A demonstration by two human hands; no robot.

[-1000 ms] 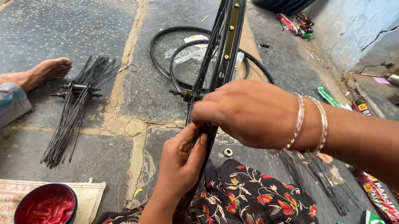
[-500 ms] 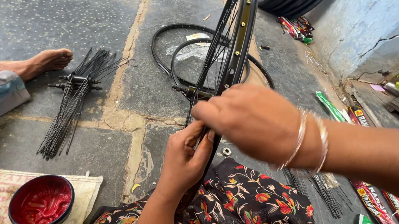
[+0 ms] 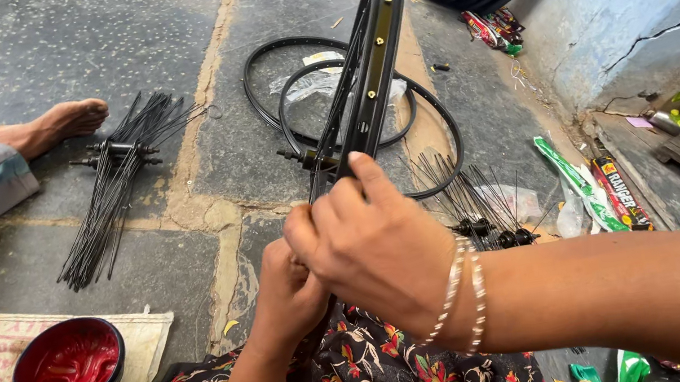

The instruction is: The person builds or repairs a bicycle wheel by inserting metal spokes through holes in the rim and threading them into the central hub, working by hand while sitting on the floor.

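While we hold the black wheel rim (image 3: 378, 58) upright on its edge over our lap, both hands meet at its near end: our right hand (image 3: 376, 249) is closed over the rim and the spokes there, thumb raised, and our left hand (image 3: 288, 295) is curled tight beside it, probably pinching a spoke or nipple, though the fingers hide what it grips. Brass nipples already dot the inside of the rim and spokes run to the hub (image 3: 307, 158), so we judge part of the lacing done; how much is left we cannot tell from this edge-on view. Left of the rim lies a hub with a loose bundle of spokes (image 3: 116, 185), beyond it another person's bare foot (image 3: 44, 129). Behind the rim, 2 bare hoops (image 3: 344, 99) lie flat on a clear plastic bag. Right of the rim, long narrow packets (image 3: 598, 182) in green, red and black lie by the blue wall. Left of our lap a red bowl (image 3: 68, 366) sits on a printed sack.
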